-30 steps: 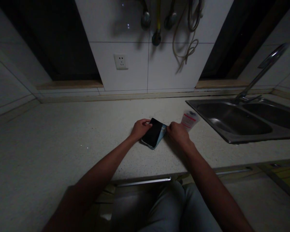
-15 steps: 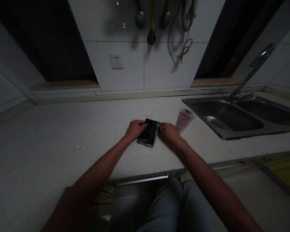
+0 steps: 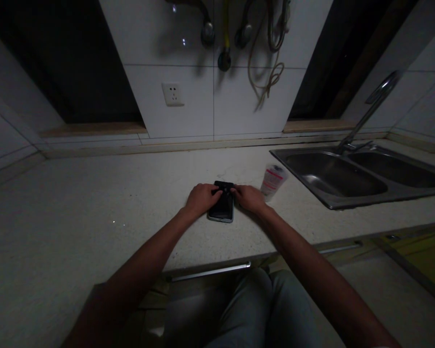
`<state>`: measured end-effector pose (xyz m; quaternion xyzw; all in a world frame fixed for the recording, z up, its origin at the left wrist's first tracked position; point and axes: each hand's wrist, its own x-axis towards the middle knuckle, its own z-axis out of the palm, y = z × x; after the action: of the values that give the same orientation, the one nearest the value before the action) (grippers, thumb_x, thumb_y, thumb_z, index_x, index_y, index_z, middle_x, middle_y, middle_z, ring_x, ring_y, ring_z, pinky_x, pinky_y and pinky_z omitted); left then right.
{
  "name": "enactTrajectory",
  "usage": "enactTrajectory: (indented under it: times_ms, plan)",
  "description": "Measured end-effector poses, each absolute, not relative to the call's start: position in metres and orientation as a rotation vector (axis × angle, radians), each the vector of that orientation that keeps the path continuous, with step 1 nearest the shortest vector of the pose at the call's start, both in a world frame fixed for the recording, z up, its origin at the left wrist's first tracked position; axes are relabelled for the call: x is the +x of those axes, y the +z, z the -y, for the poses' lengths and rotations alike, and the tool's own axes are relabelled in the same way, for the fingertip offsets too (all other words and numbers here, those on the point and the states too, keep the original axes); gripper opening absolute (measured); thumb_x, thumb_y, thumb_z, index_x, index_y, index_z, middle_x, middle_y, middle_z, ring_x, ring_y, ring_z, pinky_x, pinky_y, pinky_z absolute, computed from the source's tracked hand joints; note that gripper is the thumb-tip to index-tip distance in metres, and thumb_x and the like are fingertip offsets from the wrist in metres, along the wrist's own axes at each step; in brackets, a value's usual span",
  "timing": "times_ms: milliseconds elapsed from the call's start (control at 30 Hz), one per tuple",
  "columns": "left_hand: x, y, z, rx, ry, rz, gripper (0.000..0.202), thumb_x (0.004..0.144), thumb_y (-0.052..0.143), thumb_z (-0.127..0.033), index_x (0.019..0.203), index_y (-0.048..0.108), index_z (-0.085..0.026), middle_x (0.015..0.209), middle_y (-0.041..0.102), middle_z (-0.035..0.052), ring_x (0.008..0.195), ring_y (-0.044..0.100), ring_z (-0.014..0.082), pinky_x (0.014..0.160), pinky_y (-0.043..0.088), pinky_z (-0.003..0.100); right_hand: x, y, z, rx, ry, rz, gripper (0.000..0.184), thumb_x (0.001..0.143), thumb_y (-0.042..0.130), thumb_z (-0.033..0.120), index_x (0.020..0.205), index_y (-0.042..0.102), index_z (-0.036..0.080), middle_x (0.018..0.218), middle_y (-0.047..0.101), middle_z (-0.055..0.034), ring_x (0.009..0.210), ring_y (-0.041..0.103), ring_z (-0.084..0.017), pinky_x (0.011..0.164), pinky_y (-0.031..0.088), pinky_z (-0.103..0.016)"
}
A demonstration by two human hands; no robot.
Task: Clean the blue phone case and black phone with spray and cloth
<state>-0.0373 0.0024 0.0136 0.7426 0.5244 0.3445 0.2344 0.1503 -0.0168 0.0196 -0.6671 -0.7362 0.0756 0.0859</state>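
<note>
Phone lies flat just below frame centre, long axis running up-frame, between our left hand and right hand; we grasp its upper end from both sides, neither hand nearer.

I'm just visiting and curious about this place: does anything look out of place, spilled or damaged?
Mainly the pale cord: it dangles in an untidy loop on the wall, beside the pipes. No clear spill or damage shows on the counter or phone, but it's dim.
</note>
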Motion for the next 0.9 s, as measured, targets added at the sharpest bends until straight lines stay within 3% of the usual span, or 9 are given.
enactTrajectory:
  times_ms: [100,300,433,567,700,800,900]
  plan:
    - [-0.037,0.018,0.001,2.13,0.885,-1.521,0.016,0.082,0.07,-0.034,0.089,0.08,-0.024,0.086,0.074,0.0123,0.095,0.066,0.0309,0.095,0.045,0.042,0.146,0.019,0.018,-1.918,0.245,2.231,0.042,0.103,0.035,0.043,0.124,0.067,0.026,0.113,0.075,-0.009,0.103,0.069,-0.024,0.081,0.046,-0.03]
    - [-0.04,0.015,-0.003,2.266,0.65,-1.746,0.049,0.091,0.056,-0.04,0.131,0.062,-0.014,0.114,0.068,0.0211,0.107,0.062,0.0351,0.094,0.044,0.044,0.138,0.014,0.021,-1.875,0.098,2.072,0.039,0.101,0.04,0.035,0.128,0.063,0.019,0.12,0.068,-0.0129,0.106,0.064,-0.025,0.083,0.047,-0.031]
    - [-0.043,0.013,-0.007,2.213,0.662,-1.7,0.056,0.09,0.058,-0.046,0.134,0.057,-0.013,0.121,0.064,0.0198,0.112,0.06,0.0315,0.096,0.043,0.039,0.143,0.011,0.022,-1.748,-0.042,1.963,0.039,0.098,0.046,0.03,0.131,0.059,0.015,0.128,0.061,-0.0164,0.116,0.057,-0.028,0.097,0.044,-0.037]
    - [-0.045,0.012,-0.008,2.055,0.788,-1.525,0.057,0.078,0.074,-0.044,0.125,0.062,-0.014,0.122,0.065,0.0194,0.116,0.059,0.0325,0.1,0.04,0.039,0.145,0.013,0.027,-1.495,-0.09,1.945,0.037,0.095,0.047,0.023,0.128,0.062,0.015,0.137,0.056,-0.0176,0.127,0.049,-0.03,0.108,0.037,-0.046]
    - [-0.049,0.011,-0.007,1.868,0.92,-1.504,0.049,0.059,0.087,-0.04,0.099,0.068,-0.019,0.113,0.069,0.0167,0.116,0.058,0.0333,0.095,0.042,0.036,0.139,0.016,0.033,-1.411,0.009,1.894,0.035,0.096,0.042,0.022,0.124,0.064,0.018,0.125,0.063,-0.0155,0.117,0.057,-0.027,0.101,0.043,-0.042]
    - [-0.052,0.013,-0.007,1.824,0.889,-1.486,0.036,0.054,0.089,-0.041,0.072,0.064,-0.022,0.085,0.071,0.0117,0.097,0.064,0.0301,0.08,0.045,0.032,0.134,0.016,0.036,-1.572,0.189,1.893,0.034,0.098,0.044,0.028,0.123,0.063,0.015,0.117,0.067,-0.0147,0.108,0.062,-0.024,0.095,0.047,-0.036]
    - [-0.052,0.016,-0.007,1.859,0.826,-1.457,0.031,0.058,0.086,-0.04,0.059,0.06,-0.023,0.064,0.064,0.0068,0.072,0.062,0.0238,0.065,0.041,0.029,0.131,0.016,0.036,-1.677,0.311,1.949,0.032,0.096,0.051,0.028,0.12,0.065,0.012,0.118,0.068,-0.016,0.111,0.062,-0.024,0.098,0.045,-0.036]
